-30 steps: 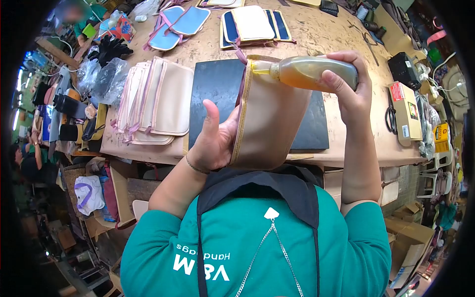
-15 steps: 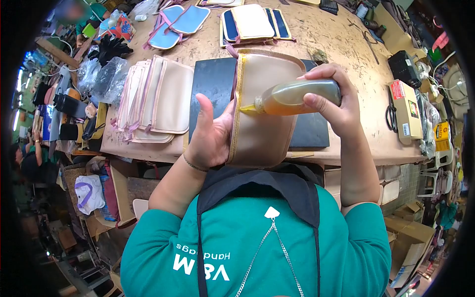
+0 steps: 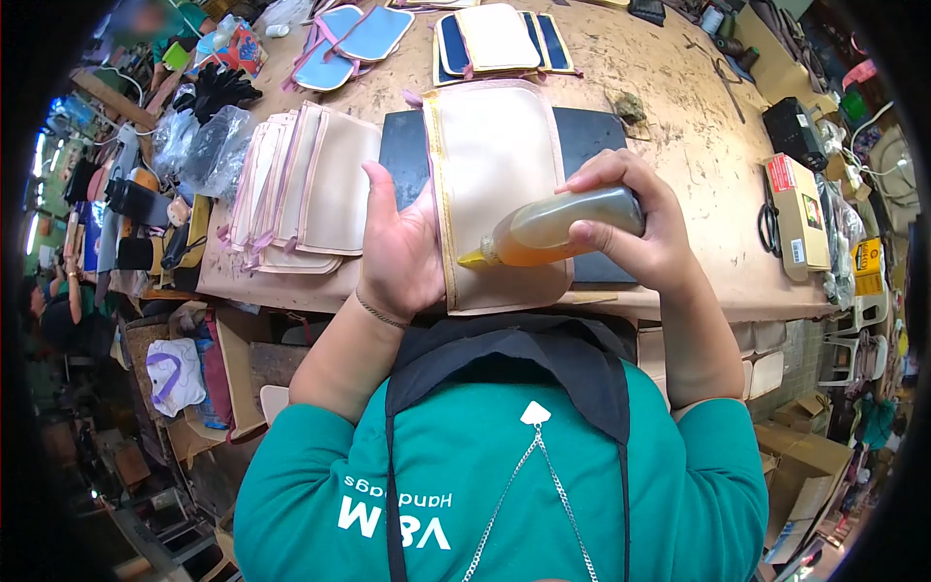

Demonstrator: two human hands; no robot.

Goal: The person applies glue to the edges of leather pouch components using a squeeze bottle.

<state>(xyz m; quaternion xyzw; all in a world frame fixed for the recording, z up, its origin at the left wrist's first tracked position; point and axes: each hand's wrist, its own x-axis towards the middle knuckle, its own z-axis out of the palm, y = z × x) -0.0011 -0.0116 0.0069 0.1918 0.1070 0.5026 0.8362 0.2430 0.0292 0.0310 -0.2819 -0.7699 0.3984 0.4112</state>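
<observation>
In my right hand [image 3: 630, 218] is a squeeze bottle [image 3: 567, 225] of amber liquid, gripped round its body and tipped down to the left. Its yellow nozzle [image 3: 472, 259] meets the left edge of a beige leather panel [image 3: 499, 155], low down near the corner. A yellowish strip of glue [image 3: 436, 160] runs along that edge. My left hand [image 3: 402, 242] holds the panel by this side, fingers hidden beneath it and thumb sticking up free. Under the panel, a dark slab [image 3: 593, 145] lies on the table.
A stack of beige panels [image 3: 335, 184] lies to the left. Blue panels [image 3: 373, 34] and a cream-topped pile [image 3: 499, 39] sit farther back. Scissors [image 3: 768, 228] rest beside a cardboard box [image 3: 800, 213] on the right. At the far left another person's arm [image 3: 74, 281] shows.
The nozzle has travelled down the panel's left edge towards me. The panel has shifted left and lies flatter, facing up more. My right hand has come lower and slightly left with the bottle.
</observation>
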